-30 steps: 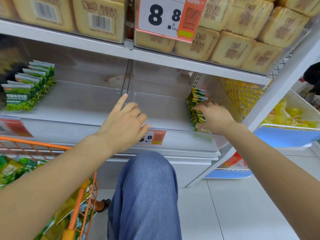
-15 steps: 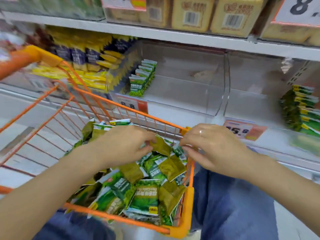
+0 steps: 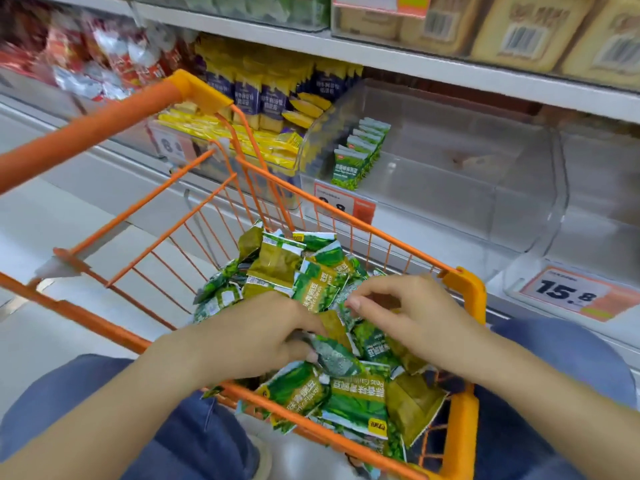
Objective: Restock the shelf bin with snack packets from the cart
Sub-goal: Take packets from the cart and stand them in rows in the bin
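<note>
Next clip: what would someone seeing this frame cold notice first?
The orange cart in the foreground, heaped with green snack packets, draws the eye first. Both hands are down in that pile: the left hand buried among packets, the right hand with fingers curled over them. Behind, the clear shelf bin stands out as nearly bare, with one short row of packets at its left side.

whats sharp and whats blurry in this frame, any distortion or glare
Head view: the green snack packets in the orange cart and both hands, left hand and right hand, are fairly sharp; the red packs at upper left are smeared by motion blur; shelf edges bow from the wide-angle lens; the clear shelf bin shows soft glare; lighting is even, shadows faint.
</note>
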### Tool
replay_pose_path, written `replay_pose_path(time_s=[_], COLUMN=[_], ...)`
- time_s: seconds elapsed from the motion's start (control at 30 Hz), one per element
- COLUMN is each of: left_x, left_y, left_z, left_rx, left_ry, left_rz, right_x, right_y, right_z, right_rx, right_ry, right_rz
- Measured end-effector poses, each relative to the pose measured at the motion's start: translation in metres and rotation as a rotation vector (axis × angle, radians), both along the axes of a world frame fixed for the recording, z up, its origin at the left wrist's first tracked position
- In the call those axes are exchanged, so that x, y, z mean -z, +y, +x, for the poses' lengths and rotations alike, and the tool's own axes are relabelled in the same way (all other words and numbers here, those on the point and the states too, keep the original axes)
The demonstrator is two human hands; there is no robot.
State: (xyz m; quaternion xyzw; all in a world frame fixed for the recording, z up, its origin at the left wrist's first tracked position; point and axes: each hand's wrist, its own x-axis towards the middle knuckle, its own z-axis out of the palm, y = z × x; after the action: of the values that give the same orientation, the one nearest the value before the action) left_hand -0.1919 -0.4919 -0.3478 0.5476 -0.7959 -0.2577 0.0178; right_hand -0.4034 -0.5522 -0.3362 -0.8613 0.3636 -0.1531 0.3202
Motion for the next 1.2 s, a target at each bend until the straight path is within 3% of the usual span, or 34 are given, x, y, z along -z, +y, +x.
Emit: replay_pose_path(time_s=[0.1,0.17,0.27,0.33,0.43,0.5,0.53,0.63,0.7,0.9,1.2], left_x=[-0.014,-0.027,-0.047,-0.055,-0.061,-0.058,-0.052,-0.028,-0.012,0.014,0.018], left_y=[-0.006,-0.010,-0.021,-0.032,-0.054,-0.072,-0.083,-0.115,-0.129,-0.138,-0.139], left_z=[0.003,0.005,0.004,0.004,0.005,0.009,0.012,0.026,0.033,0.038,0.037], left_rx=[-0.078,-0.130,-0.160,-0.192,-0.309,-0.429,-0.479,-0.513,-0.512,-0.529,-0.517], left_ry=[0.282,0.559,0.778,0.898,1.028,0.966,0.847,0.219,0.033,-0.009,-0.071], left_rz=[-0.124,-0.170,-0.180,-0.184,-0.339,-0.425,-0.452,-0.508,-0.438,-0.454,-0.436], right_x=[-0.007,-0.016,-0.028,-0.030,-0.036,-0.044,-0.048,-0.050,-0.045,-0.014,0.019], right_y=[-0.007,-0.010,-0.018,-0.031,-0.047,-0.056,-0.060,-0.085,-0.109,-0.182,-0.240], right_z=[0.010,0.014,0.017,0.018,0.024,0.030,0.034,0.041,0.046,0.071,0.110], right_rx=[0.054,0.061,-0.038,-0.040,0.025,0.075,0.108,0.265,0.417,0.692,0.791], right_ry=[-0.076,-0.133,-0.334,-0.490,-0.471,-0.502,-0.536,-0.599,-0.581,-0.408,-0.068], right_rz=[0.274,0.562,1.005,1.089,0.954,0.877,0.852,0.687,0.569,0.497,0.476])
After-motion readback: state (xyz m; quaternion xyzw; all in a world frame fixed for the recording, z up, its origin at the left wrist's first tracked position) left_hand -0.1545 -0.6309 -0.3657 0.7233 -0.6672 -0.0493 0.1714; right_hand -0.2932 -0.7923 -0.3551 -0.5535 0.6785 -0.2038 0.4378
